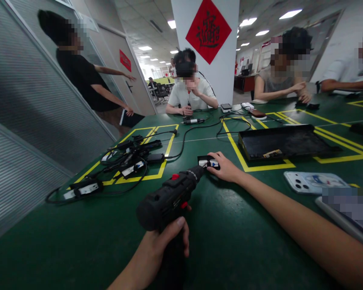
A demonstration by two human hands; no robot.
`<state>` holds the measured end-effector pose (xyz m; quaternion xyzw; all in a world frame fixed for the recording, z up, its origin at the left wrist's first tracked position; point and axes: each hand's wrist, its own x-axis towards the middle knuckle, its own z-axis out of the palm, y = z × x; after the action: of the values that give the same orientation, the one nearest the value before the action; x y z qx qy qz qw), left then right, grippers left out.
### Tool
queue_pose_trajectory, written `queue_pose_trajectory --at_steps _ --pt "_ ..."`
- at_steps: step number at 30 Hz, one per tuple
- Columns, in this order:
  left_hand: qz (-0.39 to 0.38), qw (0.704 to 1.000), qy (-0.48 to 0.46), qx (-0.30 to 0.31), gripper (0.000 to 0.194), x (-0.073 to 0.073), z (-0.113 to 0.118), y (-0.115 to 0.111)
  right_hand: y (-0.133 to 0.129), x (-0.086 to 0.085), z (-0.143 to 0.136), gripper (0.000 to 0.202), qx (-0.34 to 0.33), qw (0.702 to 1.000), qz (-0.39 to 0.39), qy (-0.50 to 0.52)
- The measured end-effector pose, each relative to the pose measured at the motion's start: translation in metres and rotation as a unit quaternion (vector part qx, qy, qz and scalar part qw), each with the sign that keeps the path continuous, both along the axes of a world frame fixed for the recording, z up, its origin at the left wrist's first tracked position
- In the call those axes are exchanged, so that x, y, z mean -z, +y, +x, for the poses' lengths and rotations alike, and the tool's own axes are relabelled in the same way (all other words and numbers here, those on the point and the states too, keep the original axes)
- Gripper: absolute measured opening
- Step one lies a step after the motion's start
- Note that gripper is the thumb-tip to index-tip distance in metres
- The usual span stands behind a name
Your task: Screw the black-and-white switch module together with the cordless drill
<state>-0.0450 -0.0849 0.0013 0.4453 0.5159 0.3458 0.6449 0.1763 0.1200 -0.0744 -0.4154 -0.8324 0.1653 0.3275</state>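
Observation:
A black cordless drill (169, 197) with red switches fills the middle foreground. My left hand (166, 245) is wrapped round its grip, and the chuck points away from me. Just beyond the chuck, a small black adapter-like box (203, 158) with a white label rests on the green table. The fingers of my right hand (222, 166) grip the box's right end. The drill's tip reaches the near left part of the box; whether it touches a screw is too small to tell.
Several black cabled adapters (133, 161) lie heaped at the left. A black tray (284, 143) stands at the right, near a pale blue phone (314, 182) and a grey device (347, 217). Across the table (87, 241) sit several people; another person (87, 76) stands at the left.

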Motion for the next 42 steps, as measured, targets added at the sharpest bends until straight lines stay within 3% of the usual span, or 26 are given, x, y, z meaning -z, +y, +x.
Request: queue_pose_trajectory --at_steps 10,19,28,34,42 --pt "0.011 1.000 -0.005 0.000 0.051 -0.0009 0.0016 -0.0001 -0.0024 -0.0048 0.0020 0.053 -0.006 1.000 -0.003 0.000" --pt "0.006 1.000 -0.010 0.002 0.050 -0.0067 0.0026 -0.0010 -0.0010 -0.0031 0.0013 0.054 -0.006 1.000 0.003 0.002" --pt "0.008 1.000 0.000 -0.009 0.040 -0.0005 0.0015 -0.0004 -0.0013 -0.0041 0.0019 0.054 -0.004 1.000 -0.006 -0.001" --pt "0.013 1.000 -0.004 -0.011 0.036 -0.0037 0.0028 -0.0001 -0.0009 -0.0038 0.0016 0.054 -0.006 1.000 0.000 -0.003" --pt "0.014 0.999 0.046 0.005 0.037 -0.0051 0.0040 -0.0013 0.0000 -0.0035 0.0017 0.053 -0.006 1.000 -0.003 -0.005"
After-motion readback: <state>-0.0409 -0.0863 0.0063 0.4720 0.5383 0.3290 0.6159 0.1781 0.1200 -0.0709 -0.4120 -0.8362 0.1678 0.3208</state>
